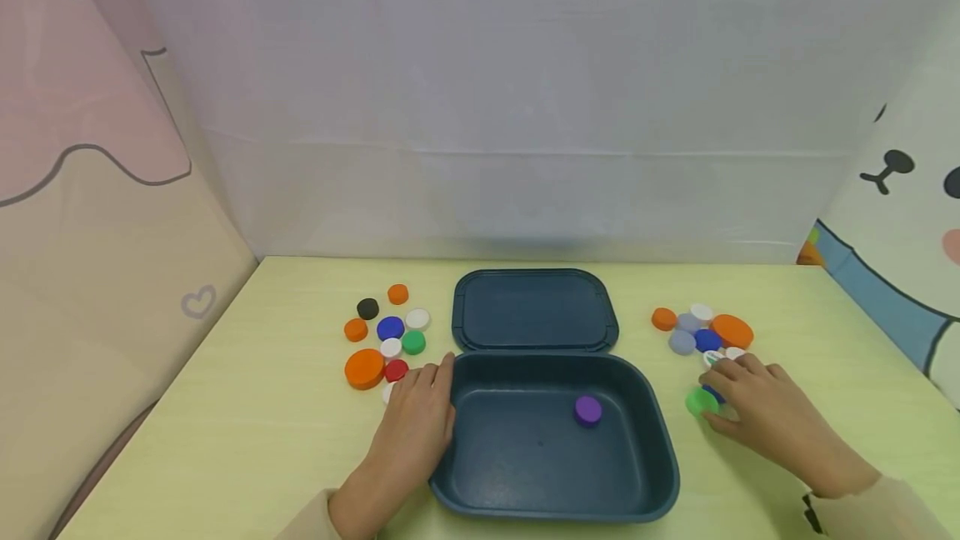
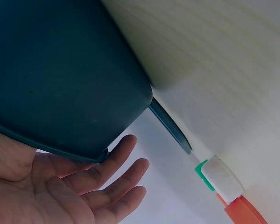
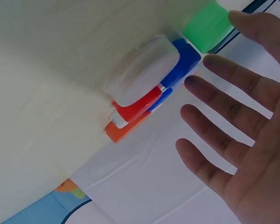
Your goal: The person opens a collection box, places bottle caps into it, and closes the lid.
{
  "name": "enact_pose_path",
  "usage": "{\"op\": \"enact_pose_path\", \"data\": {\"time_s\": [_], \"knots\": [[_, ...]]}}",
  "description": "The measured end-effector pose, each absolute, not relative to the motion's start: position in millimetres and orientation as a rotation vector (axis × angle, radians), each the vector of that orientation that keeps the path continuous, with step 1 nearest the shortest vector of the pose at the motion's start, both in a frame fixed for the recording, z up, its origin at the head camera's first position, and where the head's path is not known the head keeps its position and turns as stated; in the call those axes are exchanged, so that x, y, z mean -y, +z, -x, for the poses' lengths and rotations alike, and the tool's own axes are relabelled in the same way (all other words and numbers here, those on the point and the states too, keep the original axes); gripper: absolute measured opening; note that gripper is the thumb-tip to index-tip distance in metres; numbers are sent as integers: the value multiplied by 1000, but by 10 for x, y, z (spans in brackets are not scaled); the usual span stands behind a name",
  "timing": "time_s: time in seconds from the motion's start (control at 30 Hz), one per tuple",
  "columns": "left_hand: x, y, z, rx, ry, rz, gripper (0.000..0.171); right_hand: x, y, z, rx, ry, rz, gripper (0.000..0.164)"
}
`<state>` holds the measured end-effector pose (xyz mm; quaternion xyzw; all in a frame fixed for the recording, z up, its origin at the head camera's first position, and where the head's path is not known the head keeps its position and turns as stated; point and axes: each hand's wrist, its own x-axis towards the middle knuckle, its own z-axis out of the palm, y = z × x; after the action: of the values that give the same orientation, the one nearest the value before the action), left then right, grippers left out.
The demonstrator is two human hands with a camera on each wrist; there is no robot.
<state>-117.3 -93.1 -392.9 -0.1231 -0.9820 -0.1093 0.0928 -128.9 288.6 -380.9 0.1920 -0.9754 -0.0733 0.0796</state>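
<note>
My left hand rests against the left rim of a dark blue plastic box. Its fingers extend loosely along the outside of the box in the left wrist view. Inside the box lies a purple bottle cap. On the right, my right hand hovers low over a group of caps, fingers spread, with its thumb at the edge of a bright green cap. A blue cap and a translucent white cap are near its fingertips. Nothing is gripped by this hand.
Behind the box lies its dark blue lid. Several caps are scattered left of the box, including a large orange cap and a black cap. Another large orange cap is in the right group. A white sheet hangs behind the table.
</note>
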Motion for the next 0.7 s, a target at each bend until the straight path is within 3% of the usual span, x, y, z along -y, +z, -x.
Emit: {"op": "enact_pose_path", "data": {"time_s": [0.7], "knots": [[931,-3943,1166,2898,-335,372,53,-2936,-3888,1305,2895,-177,-602,44]]}}
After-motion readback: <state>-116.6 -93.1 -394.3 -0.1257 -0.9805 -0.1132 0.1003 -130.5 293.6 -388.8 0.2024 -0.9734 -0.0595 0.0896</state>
